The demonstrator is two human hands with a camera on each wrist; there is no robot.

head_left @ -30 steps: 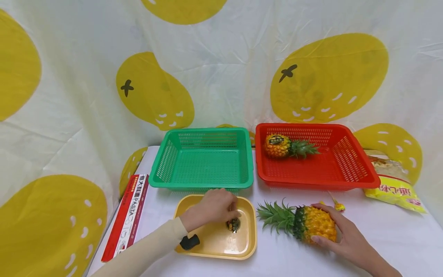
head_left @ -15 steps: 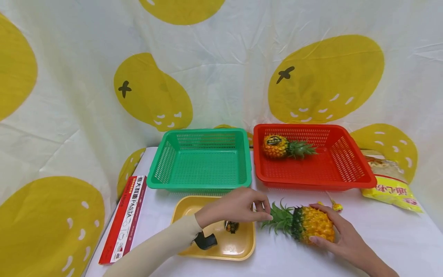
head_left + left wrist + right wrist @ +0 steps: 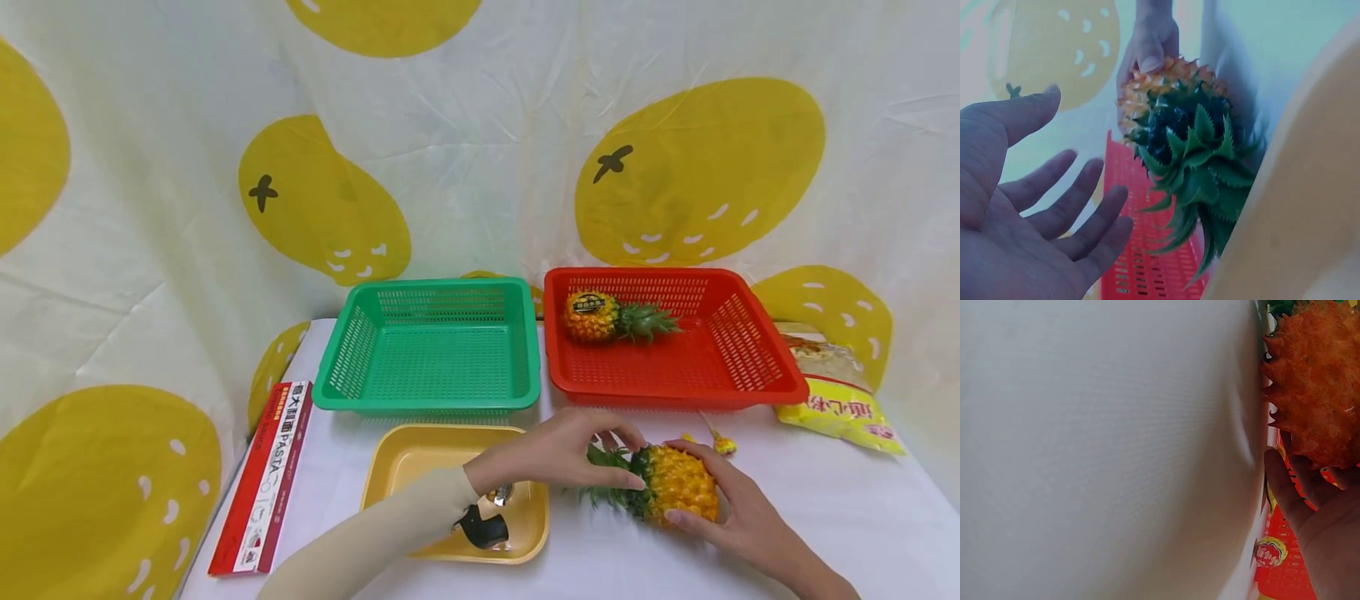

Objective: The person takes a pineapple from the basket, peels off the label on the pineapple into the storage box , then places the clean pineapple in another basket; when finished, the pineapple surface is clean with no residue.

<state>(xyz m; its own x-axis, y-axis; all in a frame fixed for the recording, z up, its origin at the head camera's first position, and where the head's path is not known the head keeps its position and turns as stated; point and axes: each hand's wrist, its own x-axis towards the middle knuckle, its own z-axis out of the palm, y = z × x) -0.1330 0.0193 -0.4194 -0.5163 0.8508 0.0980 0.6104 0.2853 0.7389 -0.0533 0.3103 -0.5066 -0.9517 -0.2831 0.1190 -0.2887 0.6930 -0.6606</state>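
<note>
A pineapple (image 3: pixel 681 485) lies on its side on the white table, leaves toward the left. My right hand (image 3: pixel 746 510) holds its base end, thumb on the near side and fingers over the far side. In the right wrist view those fingers sit against the spiky orange rind (image 3: pixel 1322 381). My left hand (image 3: pixel 566 450) is over the leafy crown in the head view, its fingertips near where the leaves meet the fruit. The left wrist view shows that palm with fingers spread and nothing in it, beside the green leaves (image 3: pixel 1204 175).
A yellow tray (image 3: pixel 420 454) with a small dark-labelled item (image 3: pixel 501 494) lies under my left forearm. Behind stand a green basket (image 3: pixel 442 358) and a red basket (image 3: pixel 675 375) holding another pineapple (image 3: pixel 592 317). A pasta box (image 3: pixel 262 479), lollipop (image 3: pixel 723 443) and yellow bag (image 3: pixel 840 408) lie around.
My left hand has moved right from above the yellow tray to the pineapple's crown. The right hand stays on the pineapple. The head view has shifted slightly.
</note>
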